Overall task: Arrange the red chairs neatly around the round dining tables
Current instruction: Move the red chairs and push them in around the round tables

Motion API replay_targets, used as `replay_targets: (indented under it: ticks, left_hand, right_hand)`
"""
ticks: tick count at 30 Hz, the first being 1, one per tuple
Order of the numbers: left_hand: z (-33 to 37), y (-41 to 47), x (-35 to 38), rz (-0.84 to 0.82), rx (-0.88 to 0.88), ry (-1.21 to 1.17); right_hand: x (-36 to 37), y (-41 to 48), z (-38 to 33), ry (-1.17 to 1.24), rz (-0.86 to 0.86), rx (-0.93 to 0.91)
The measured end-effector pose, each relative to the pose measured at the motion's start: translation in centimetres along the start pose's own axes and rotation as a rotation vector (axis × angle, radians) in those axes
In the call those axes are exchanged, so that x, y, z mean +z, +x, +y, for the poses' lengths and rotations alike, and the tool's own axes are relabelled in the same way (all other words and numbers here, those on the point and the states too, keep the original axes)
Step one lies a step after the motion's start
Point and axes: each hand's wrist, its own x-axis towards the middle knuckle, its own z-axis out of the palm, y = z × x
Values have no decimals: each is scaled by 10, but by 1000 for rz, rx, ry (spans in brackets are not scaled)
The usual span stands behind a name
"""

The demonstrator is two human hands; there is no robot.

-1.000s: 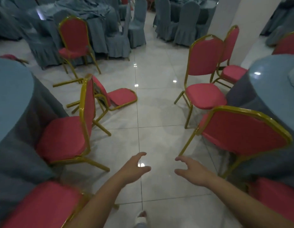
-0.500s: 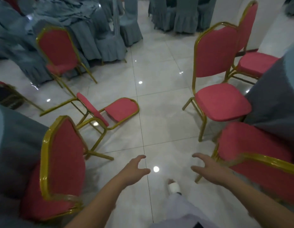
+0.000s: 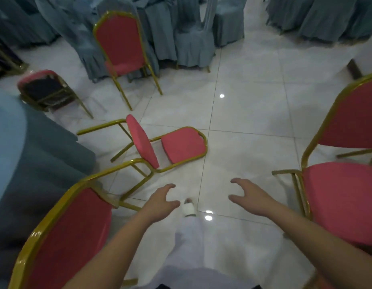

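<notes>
One round table [image 3: 5, 142], draped in blue, fills nine o'clock, with a near chair [image 3: 72, 236] just beside it at seven and a tipped chair [image 3: 45, 88] beyond at ten. At eleven, an upright chair [image 3: 120, 42] stands before grey-blue covered chairs [image 3: 193, 38]. Straight ahead at twelve, a toppled chair [image 3: 181, 146] lies overturned on the glossy tiled floor [image 3: 254, 113]. Short of it, the left hand [image 3: 160, 203] and right hand [image 3: 251, 199] reach forward, fingers loosely spread, gripping nothing. At three, another red chair [image 3: 343, 195] stands upright.
</notes>
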Motion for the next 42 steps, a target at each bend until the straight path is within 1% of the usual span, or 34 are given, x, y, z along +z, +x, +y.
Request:
replay_targets:
  ticks: [4, 10, 14, 16, 20, 23, 26, 30, 33, 35, 38, 42]
  left_hand:
    - [21, 108, -38, -17, -4, -29]
    - [74, 245, -99, -73, -58, -187]
    - [115, 319, -131, -152, -56, -118]
    - [134, 354, -144, -161, -56, -67]
    - [158, 423, -167, -98, -81, -82]
    - [163, 462, -179, -57, -130, -82]
    - [170, 492, -188, -35, -225, -84]
    - [197, 513, -191, 0, -410, -136]
    - [220, 534, -186, -33, -464, -74]
    - [230, 555, -184, -26, -516, -71]
    - [235, 589, -175, -28, -570, -93]
    - [228, 645, -157, -106, -605, -50]
  right_hand:
    - [-62, 97, -29, -69, 15, 3]
    - [-162, 211, -79, -91, 26, 57]
    - [-211, 277, -95, -47, 66, 58]
    - [-229, 308, -95, -25, 62, 71]
    - [-263, 384, -90, -66, -23, 69]
    - [-293, 450, -90, -107, -97, 25]
    - [-322, 520, -92, -171, -170, -27]
    - [-353, 598, -88, -227, -302, -68]
    - [-373, 647, -80, -231, -398, -62]
    - [-379, 683, -71, -237, -418, -46]
    - [-375, 726, -55, -224, -437, 16]
    - [-350, 767, -24, -174, -446, 155]
